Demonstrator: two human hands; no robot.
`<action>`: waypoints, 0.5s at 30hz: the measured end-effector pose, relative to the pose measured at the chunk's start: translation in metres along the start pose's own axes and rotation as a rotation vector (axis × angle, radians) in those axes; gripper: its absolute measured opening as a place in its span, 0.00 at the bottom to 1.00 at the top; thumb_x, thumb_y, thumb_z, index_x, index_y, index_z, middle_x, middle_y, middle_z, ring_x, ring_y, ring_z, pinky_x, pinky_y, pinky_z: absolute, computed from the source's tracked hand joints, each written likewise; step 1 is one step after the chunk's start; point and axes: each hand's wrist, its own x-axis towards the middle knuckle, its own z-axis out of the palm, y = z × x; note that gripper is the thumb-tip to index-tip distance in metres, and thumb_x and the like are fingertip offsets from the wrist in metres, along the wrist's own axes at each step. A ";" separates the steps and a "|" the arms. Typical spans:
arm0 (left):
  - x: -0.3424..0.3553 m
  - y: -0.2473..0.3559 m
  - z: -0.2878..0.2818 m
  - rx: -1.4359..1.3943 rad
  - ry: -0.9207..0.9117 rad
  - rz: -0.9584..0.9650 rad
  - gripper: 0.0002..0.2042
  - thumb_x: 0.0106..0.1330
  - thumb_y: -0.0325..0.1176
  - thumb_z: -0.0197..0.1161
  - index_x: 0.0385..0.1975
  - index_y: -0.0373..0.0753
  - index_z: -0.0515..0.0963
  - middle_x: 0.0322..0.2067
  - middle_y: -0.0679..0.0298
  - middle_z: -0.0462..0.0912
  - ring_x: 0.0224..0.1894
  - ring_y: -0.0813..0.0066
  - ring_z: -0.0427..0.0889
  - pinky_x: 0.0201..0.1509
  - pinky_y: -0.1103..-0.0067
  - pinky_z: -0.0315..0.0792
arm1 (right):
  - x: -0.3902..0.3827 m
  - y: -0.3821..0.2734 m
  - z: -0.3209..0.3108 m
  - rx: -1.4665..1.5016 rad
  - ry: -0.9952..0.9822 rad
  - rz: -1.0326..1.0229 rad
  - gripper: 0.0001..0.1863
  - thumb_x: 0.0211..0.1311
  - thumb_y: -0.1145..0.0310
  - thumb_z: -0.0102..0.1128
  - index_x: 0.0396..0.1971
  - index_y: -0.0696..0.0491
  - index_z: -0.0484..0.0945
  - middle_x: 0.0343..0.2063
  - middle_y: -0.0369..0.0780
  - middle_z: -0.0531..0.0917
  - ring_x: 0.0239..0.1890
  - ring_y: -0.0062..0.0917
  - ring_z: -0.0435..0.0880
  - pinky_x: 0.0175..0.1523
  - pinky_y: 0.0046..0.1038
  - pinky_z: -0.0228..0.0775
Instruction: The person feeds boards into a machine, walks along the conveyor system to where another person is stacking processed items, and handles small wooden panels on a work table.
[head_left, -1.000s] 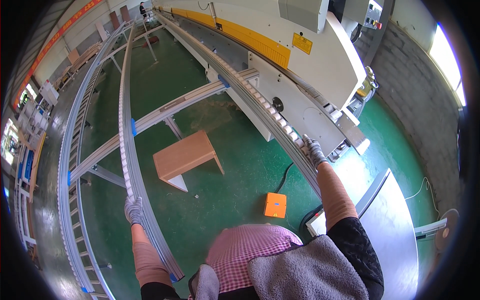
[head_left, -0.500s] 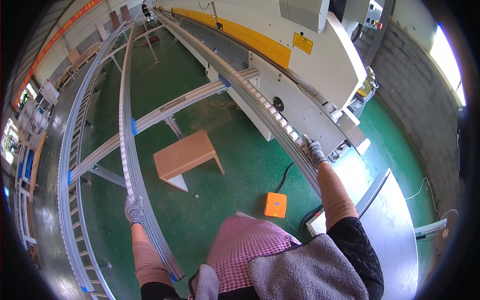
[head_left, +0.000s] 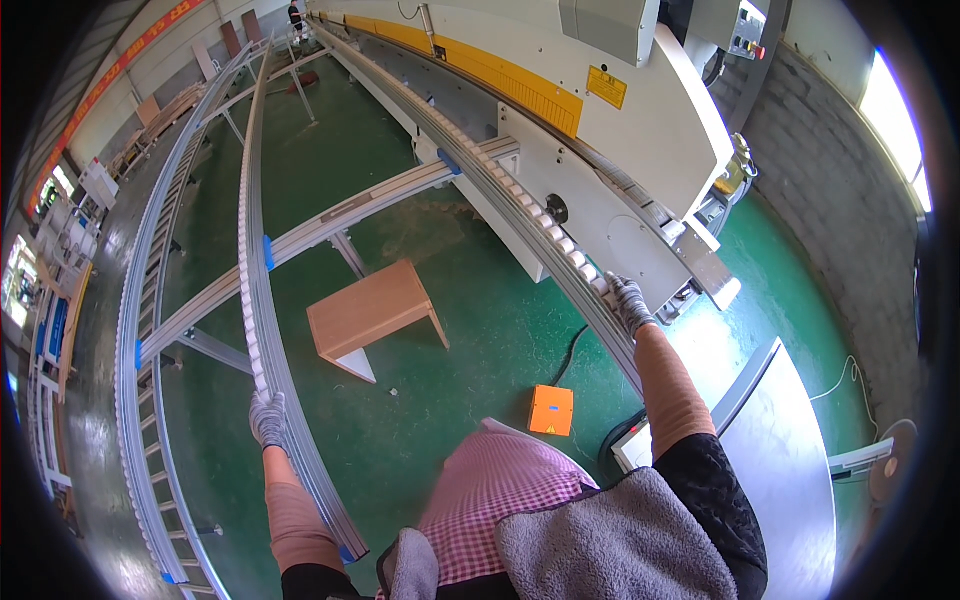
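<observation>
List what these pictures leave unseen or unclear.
Head view:
- Left hand: palm, hidden behind the hand's back.
- Right rail: stretch under the right hand, which covers it.
- Distant person: hands, too small to tell.
- Pale panel: near end, cut off by the lower edge.

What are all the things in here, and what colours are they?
Roller rails: at least three, silver with white rollers, left and centre
Brackets: several, blue, on the rails
Machine: one, white and yellow, top right
Bench-like piece: one, brown, on the floor between rails
Flat box: one, orange, on the floor near the middle
Curved panel: one, pale grey, lower right
Floor: one, green, below the rails
Wall: one, grey, far right
Window: one, bright white, upper right
Banner: one, red, upper left
Distant person: one, dark top, far end
Apron: one, pink check, bottom
Towel-like cloth: one, grey, bottom
Left hand: one, grey glove, on left-centre rail
Right hand: one, grey glove, on rail beside machine
</observation>
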 end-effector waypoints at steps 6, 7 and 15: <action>0.004 -0.001 0.006 0.018 0.005 0.020 0.34 0.57 0.46 0.69 0.57 0.29 0.70 0.49 0.43 0.80 0.51 0.51 0.80 0.55 0.68 0.73 | 0.017 0.025 -0.011 -0.001 -0.034 -0.209 0.19 0.66 0.52 0.57 0.38 0.53 0.84 0.26 0.35 0.83 0.23 0.19 0.78 0.28 0.23 0.70; 0.001 -0.005 0.002 0.013 0.007 0.012 0.33 0.57 0.46 0.69 0.57 0.29 0.70 0.48 0.44 0.81 0.51 0.51 0.81 0.55 0.68 0.73 | 0.008 0.013 -0.002 -0.087 -0.037 -0.191 0.19 0.66 0.53 0.57 0.38 0.55 0.84 0.26 0.36 0.83 0.26 0.21 0.78 0.33 0.25 0.71; -0.009 0.013 -0.007 0.001 0.021 0.025 0.32 0.57 0.46 0.69 0.55 0.29 0.72 0.47 0.45 0.82 0.49 0.51 0.82 0.53 0.68 0.74 | 0.000 0.002 0.001 0.023 0.021 0.005 0.19 0.66 0.55 0.58 0.37 0.57 0.84 0.26 0.35 0.83 0.27 0.22 0.77 0.35 0.26 0.70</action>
